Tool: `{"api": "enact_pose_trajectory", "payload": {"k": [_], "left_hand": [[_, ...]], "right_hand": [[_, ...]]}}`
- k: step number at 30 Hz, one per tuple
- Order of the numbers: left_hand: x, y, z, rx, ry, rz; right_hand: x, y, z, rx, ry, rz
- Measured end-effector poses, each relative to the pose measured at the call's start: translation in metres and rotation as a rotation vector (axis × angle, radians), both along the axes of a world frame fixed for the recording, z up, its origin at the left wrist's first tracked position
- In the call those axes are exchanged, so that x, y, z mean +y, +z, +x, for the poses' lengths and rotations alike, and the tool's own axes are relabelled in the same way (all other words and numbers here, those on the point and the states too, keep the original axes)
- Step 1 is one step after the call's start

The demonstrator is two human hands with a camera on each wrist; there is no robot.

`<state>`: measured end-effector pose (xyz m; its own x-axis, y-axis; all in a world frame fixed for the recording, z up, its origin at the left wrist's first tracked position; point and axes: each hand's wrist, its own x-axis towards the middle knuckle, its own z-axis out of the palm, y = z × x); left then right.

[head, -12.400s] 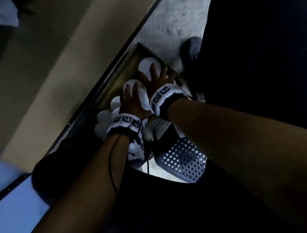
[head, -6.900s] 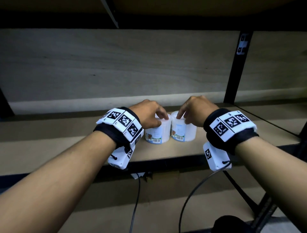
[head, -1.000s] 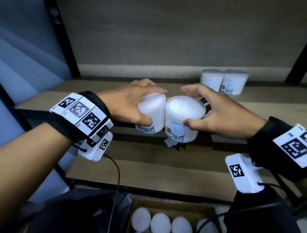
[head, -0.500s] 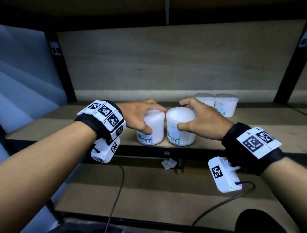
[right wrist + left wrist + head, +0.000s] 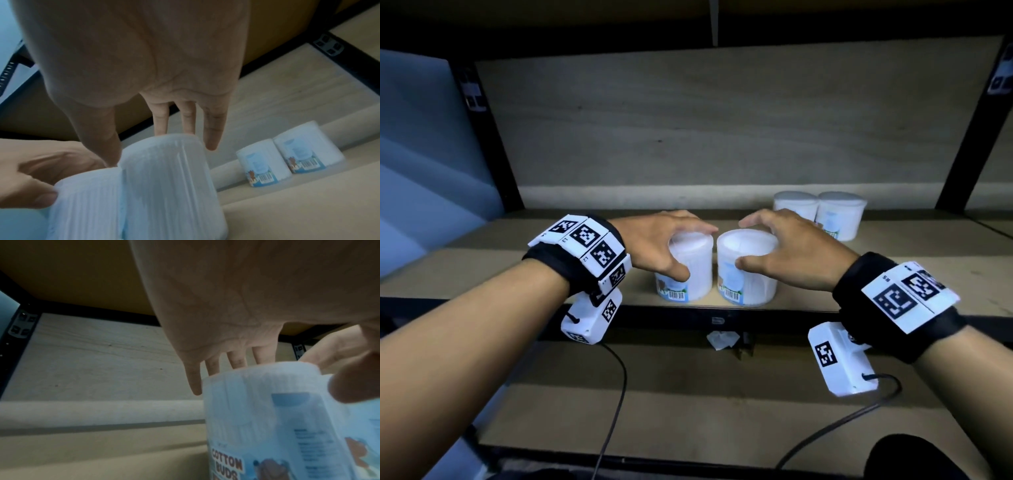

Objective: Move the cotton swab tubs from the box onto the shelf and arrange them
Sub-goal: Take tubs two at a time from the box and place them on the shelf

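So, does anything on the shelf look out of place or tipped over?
Nothing stands out. All four tubs stand upright: two at the front edge under the left hand and right hand, two at the back.

1. Your left hand (image 5: 664,240) covers the left tub's (image 5: 690,274) lid and upper side.
2. Your right hand (image 5: 787,253) hides the right tub's (image 5: 743,270) far side.
3. The back tubs' (image 5: 839,219) labels are too small to read.
4. The left wrist view cuts off the tub's "COTTON BUDS" label (image 5: 227,467).

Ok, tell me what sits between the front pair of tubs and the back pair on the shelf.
Only the right hand gripping the right front tub; past it, bare shelf up to the back pair, per the right wrist view.
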<state>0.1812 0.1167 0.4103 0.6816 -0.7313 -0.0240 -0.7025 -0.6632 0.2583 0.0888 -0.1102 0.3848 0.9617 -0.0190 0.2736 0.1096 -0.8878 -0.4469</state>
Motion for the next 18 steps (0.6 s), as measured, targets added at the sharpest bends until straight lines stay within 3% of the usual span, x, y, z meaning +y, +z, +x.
{"api": "enact_pose_trajectory", "payload": {"k": [7,18], "left_hand": [[0.001,0.005,-0.004,-0.151,0.02,-0.036],[-0.005,0.013,-0.016,-0.203,0.003,-0.011]], "right_hand": [[0.007,0.009,-0.013,-0.168,0.02,-0.189],[0.014,0.014,-0.023,-0.159,0.001,-0.185]]}}
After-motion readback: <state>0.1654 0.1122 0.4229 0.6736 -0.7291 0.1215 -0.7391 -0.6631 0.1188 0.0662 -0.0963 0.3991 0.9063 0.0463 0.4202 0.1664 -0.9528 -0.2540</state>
